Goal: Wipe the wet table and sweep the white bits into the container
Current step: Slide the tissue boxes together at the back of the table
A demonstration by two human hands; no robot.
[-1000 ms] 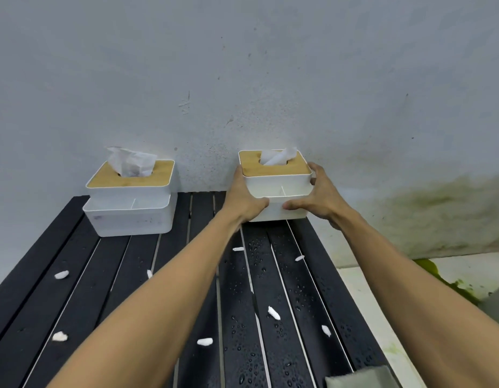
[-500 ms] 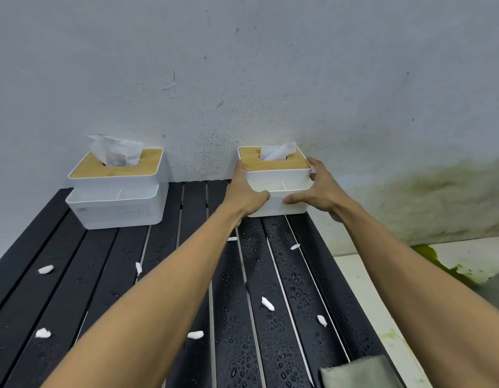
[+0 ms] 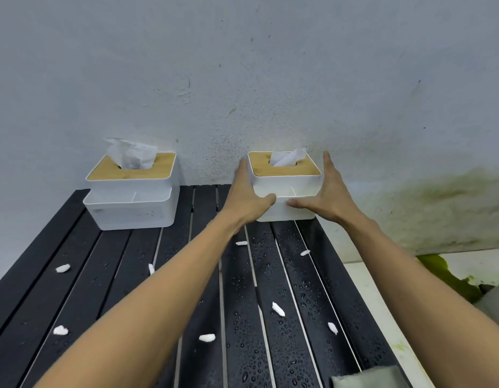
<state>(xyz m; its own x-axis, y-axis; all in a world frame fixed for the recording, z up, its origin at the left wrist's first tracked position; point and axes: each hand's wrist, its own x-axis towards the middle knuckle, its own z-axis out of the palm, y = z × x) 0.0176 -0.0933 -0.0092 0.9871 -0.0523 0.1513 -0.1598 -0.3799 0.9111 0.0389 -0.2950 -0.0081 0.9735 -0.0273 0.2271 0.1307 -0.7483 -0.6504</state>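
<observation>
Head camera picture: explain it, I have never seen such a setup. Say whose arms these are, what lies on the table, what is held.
No machine: a person wears a camera on the head, looking forward and down, so the bare arms are theirs. The left hand and right hand flank the right tissue box, fingers straight, thumbs at its front; nothing is gripped. A second tissue box stands to its left. The black slatted table is beaded with water and strewn with white bits. A grey cloth lies at the near edge.
</observation>
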